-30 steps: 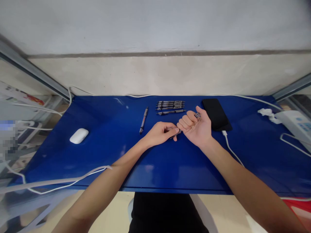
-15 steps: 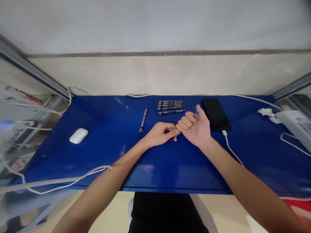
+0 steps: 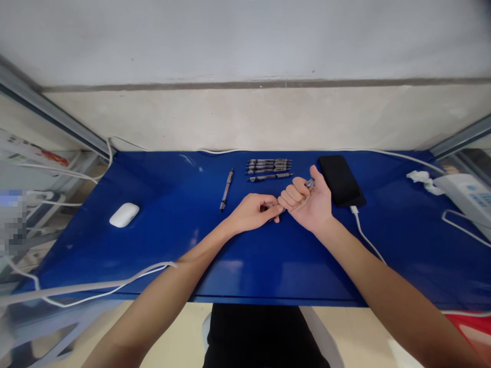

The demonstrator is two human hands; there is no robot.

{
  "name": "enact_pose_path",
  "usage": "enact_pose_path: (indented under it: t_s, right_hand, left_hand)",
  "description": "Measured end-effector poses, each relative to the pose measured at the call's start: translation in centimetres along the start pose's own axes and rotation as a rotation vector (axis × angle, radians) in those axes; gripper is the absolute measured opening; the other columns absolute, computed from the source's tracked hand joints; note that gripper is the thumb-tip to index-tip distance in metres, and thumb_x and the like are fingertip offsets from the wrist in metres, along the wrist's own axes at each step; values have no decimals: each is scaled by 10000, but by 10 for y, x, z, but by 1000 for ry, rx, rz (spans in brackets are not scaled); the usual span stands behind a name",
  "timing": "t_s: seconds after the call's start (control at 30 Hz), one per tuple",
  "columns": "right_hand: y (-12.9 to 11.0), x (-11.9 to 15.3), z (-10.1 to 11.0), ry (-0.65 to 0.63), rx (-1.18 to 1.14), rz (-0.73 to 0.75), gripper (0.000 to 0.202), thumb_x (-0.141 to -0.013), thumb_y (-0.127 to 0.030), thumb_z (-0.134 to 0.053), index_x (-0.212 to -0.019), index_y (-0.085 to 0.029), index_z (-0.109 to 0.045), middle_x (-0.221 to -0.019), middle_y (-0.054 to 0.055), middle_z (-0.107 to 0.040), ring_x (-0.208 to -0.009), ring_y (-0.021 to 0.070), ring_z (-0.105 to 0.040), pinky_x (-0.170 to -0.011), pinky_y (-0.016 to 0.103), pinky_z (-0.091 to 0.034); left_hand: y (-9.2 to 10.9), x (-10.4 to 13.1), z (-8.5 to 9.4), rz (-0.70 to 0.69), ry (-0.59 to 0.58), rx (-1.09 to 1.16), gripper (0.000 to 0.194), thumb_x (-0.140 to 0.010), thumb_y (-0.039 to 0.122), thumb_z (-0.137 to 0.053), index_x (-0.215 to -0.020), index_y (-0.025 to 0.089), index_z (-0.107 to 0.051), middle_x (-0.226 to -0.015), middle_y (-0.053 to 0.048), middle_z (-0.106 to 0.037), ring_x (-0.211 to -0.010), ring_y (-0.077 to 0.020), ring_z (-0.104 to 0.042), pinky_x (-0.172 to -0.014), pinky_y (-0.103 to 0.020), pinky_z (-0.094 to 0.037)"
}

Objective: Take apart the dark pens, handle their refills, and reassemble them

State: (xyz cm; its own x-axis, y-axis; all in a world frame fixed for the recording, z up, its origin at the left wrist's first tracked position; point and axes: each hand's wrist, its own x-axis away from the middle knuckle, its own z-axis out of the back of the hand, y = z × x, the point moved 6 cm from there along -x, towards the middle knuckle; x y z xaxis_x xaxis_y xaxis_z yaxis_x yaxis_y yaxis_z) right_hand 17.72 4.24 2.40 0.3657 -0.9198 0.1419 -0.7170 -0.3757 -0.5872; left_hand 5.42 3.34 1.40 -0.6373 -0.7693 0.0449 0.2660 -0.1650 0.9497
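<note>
Both of my hands meet over the blue desk, holding a pen (image 3: pixel 310 183) between them. My right hand (image 3: pixel 307 200) is closed in a fist around the pen, palm turned up, and a clear-grey end pokes out beside the thumb. The fingertips of my left hand (image 3: pixel 256 210) pinch the other end, touching the right fist; most of the pen is hidden by fingers. Beyond the hands lie several similar pens (image 3: pixel 269 165) in a stacked row, with one pen (image 3: pixel 270 177) just in front of them. To the left another pen (image 3: pixel 226 190) lies at a slant.
A black phone (image 3: pixel 339 179) on a white charging cable (image 3: pixel 362 230) lies right of my right hand. A white earbud case (image 3: pixel 125 214) sits at the left. A white power strip (image 3: pixel 466 197) stands at the far right. Another cable (image 3: pixel 115 286) crosses by my left forearm.
Both hands stay in nearly the same place. The dark pen part below my left fingertips sticks out less than before. The pens on the desk have not moved.
</note>
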Motion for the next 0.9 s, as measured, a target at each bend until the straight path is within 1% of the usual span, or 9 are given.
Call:
enact_pose_path:
  t_s: [0.1, 0.23, 0.3, 0.43, 0.47, 0.57, 0.67, 0.83, 0.9]
  right_hand:
    - [1, 0, 1, -6, 7, -12, 582, -995, -515, -408, -544, -237, -167, -480, -48, -172, -456, 127, -179, -488, 305, -290]
    - [1, 0, 1, 0, 5, -7, 532, -1000, -405, -370, -542, -231, -163, -475, -45, -158, -458, 129, -165, -490, 299, -278]
    - [1, 0, 1, 0, -5, 0, 532, -998, -418, -360, -542, -232, -160, -472, -44, -156, -459, 129, -160, -489, 300, -277]
    - [0, 0, 1, 12, -23, 11, 564, -981, -521, -374, -543, -241, -155, -470, -48, -159, -459, 129, -158, -476, 304, -272]
    - [0, 0, 2, 17, -22, 10, 563, -979, -513, -387, -544, -242, -154, -471, -49, -159, -458, 129, -160, -475, 304, -275]
    - [0, 0, 3, 20, -13, 5, 539, -977, -427, -415, -547, -238, -151, -475, -50, -155, -455, 127, -166, -478, 299, -286]
    - [1, 0, 3, 18, -17, 3, 521, -979, -379, -400, -547, -233, -147, -474, -48, -151, -453, 127, -168, -475, 294, -281]
    - [1, 0, 3, 29, -24, 10, 561, -977, -445, -434, -549, -235, -138, -471, -54, -139, -445, 123, -164, -466, 294, -279]
    - [1, 0, 3, 31, -18, 5, 555, -971, -444, -434, -548, -237, -139, -473, -54, -140, -447, 124, -163, -466, 295, -286]
  left_hand:
    - [-1, 0, 0, -4, -1, 4, 321, -964, 397, -562, -804, 145, -680, -777, -47, -753, -644, -116, -601, -626, -221, -416]
    - [-2, 0, 0, -4, -11, 13, 338, -966, 415, -561, -805, 143, -681, -757, -46, -742, -637, -113, -598, -625, -217, -417]
    - [-2, -1, 0, -3, -7, 11, 333, -967, 406, -557, -802, 143, -678, -753, -42, -740, -633, -109, -592, -620, -214, -411]
    - [0, -1, 0, -8, -3, 6, 322, -967, 386, -552, -796, 142, -673, -771, -44, -746, -637, -108, -586, -617, -213, -405]
    - [0, -1, 0, -9, -4, 5, 324, -967, 388, -551, -797, 142, -674, -774, -45, -747, -641, -109, -589, -620, -214, -407]
    - [-1, -1, 0, -10, -5, 5, 332, -970, 403, -550, -808, 143, -677, -761, -46, -741, -643, -115, -598, -626, -216, -415]
    - [-2, -1, 0, -10, -8, 12, 334, -974, 413, -546, -823, 145, -678, -750, -44, -736, -637, -116, -598, -625, -218, -420]
    - [-2, 0, 1, -18, -1, -11, 338, -975, 407, -546, -805, 147, -680, -766, -42, -742, -630, -109, -587, -625, -215, -418]
    - [-2, 0, 1, -17, -2, -10, 336, -971, 405, -552, -801, 146, -680, -764, -43, -742, -632, -110, -590, -624, -215, -418]
